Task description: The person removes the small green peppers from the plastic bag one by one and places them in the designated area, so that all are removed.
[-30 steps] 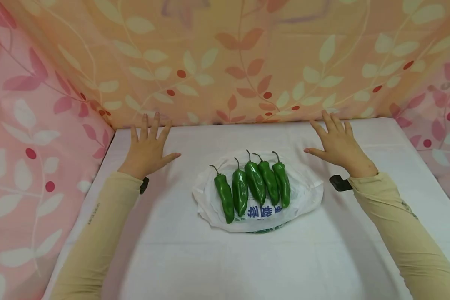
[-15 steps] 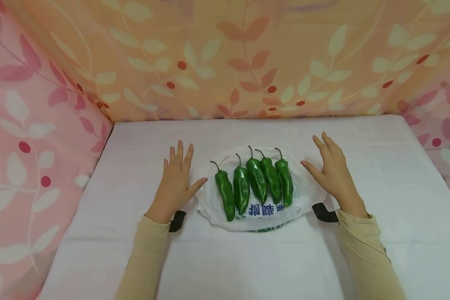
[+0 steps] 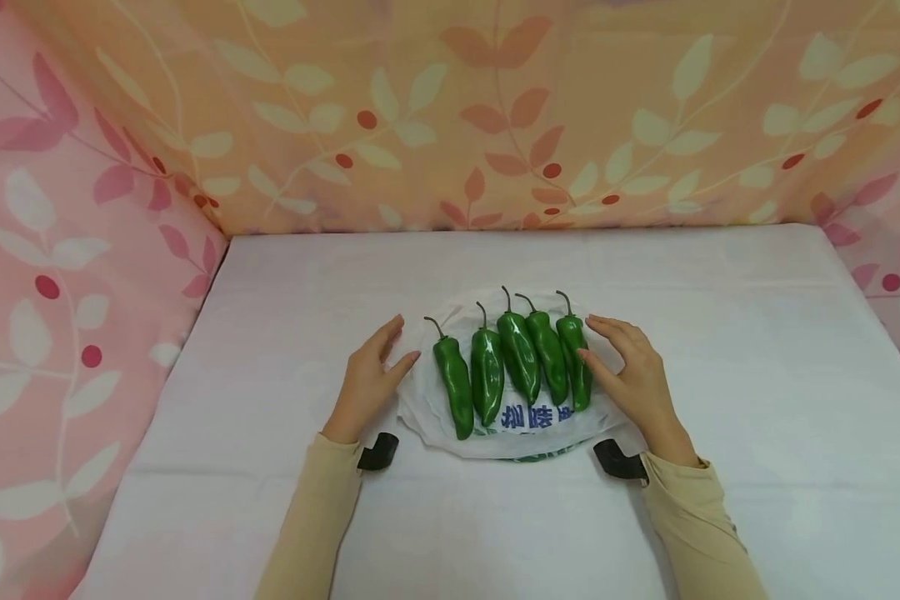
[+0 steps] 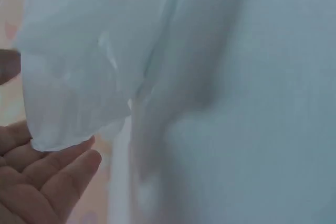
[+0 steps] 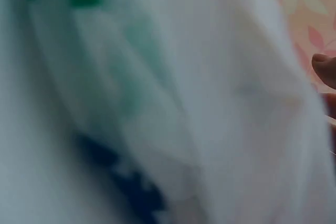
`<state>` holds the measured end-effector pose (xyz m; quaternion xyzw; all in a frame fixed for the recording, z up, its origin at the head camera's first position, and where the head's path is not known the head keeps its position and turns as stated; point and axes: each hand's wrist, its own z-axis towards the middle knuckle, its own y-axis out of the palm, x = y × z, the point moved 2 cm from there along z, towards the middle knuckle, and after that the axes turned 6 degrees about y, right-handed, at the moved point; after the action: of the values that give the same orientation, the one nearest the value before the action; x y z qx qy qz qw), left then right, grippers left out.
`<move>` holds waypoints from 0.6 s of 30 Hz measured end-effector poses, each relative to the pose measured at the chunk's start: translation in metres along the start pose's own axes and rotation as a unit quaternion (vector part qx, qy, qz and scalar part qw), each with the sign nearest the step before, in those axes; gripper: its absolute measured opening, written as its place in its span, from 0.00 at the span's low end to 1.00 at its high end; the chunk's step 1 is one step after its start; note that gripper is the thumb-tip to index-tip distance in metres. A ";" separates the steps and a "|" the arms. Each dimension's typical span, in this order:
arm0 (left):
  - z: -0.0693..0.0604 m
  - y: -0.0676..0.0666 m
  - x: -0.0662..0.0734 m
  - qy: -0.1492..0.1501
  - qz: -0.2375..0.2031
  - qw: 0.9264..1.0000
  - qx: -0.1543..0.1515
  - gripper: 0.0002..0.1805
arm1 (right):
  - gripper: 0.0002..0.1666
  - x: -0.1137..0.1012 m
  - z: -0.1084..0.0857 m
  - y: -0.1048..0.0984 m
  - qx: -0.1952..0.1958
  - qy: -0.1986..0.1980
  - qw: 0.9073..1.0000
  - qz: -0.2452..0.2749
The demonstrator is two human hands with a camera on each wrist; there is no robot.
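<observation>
Several long green peppers (image 3: 487, 377) lie side by side, stems away from me, on a flattened white plastic bag (image 3: 450, 446) with blue and green print. My left hand (image 3: 367, 383) is at the bag's left edge, thumb apart from the loosely bent fingers. In the left wrist view, that hand (image 4: 47, 177) is partly behind the bag's thin edge (image 4: 79, 114). My right hand (image 3: 633, 379) is over the bag's right side, its thumb in front of the rightmost pepper (image 3: 572, 333); contact cannot be told. The right wrist view has the bag blurred and close, with the thumb (image 5: 325, 71) beyond it.
A white cloth covers the table (image 3: 757, 375). Behind it hangs an orange leaf-patterned curtain (image 3: 420, 108), with a pink one (image 3: 37, 333) along the left side. Black wrist cameras (image 3: 379, 452) sit under both wrists.
Both hands have come down and inward from the far, wide sides of the table to the bag's two edges. Their spread fingers have bent. The peppers still lie on the bag.
</observation>
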<state>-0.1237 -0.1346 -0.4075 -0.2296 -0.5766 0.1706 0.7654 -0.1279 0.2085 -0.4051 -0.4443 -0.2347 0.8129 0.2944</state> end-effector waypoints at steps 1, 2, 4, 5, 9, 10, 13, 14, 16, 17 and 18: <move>0.000 0.001 -0.004 -0.016 -0.029 0.999 0.012 0.30 | 0.29 0.001 -0.002 0.001 0.003 0.003 1.000 0.003; 0.000 0.002 -0.008 -0.028 -0.058 0.998 0.023 0.28 | 0.28 0.001 -0.004 0.003 0.005 0.008 1.000 0.006; 0.000 0.002 -0.011 -0.052 -0.113 0.992 0.034 0.25 | 0.28 0.003 -0.008 0.005 0.004 0.017 1.000 0.014; 0.000 0.001 -0.009 -0.063 -0.139 0.988 0.036 0.24 | 0.28 0.004 -0.010 0.006 0.004 0.023 1.000 0.018; 0.000 0.004 -0.014 -0.090 -0.192 0.977 0.027 0.25 | 0.27 0.005 -0.015 0.007 0.006 0.055 0.997 0.047; 0.000 0.005 -0.015 -0.098 -0.196 0.975 0.024 0.26 | 0.27 0.005 -0.016 0.008 0.008 0.064 0.997 0.053; -0.001 0.010 -0.024 -0.108 -0.205 0.972 0.028 0.26 | 0.27 0.005 -0.016 0.009 0.005 0.095 0.994 0.061; -0.001 0.010 -0.025 -0.111 -0.209 0.971 0.031 0.26 | 0.28 0.006 -0.016 0.010 0.001 0.104 0.993 0.060; -0.002 0.010 -0.026 -0.120 -0.213 0.969 0.040 0.26 | 0.28 0.006 -0.016 0.011 -0.008 0.117 0.991 0.058; -0.003 0.010 -0.027 -0.123 -0.215 0.968 0.044 0.26 | 0.29 0.006 -0.016 0.012 -0.013 0.123 0.991 0.057; -0.003 0.010 -0.027 -0.127 -0.216 0.967 0.047 0.25 | 0.29 0.006 -0.016 0.013 -0.017 0.129 0.990 0.057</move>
<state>-0.1279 -0.1412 -0.4358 -0.0400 -0.6961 0.0558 0.7146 -0.1200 0.2056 -0.4254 -0.5630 -0.1824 0.7604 0.2676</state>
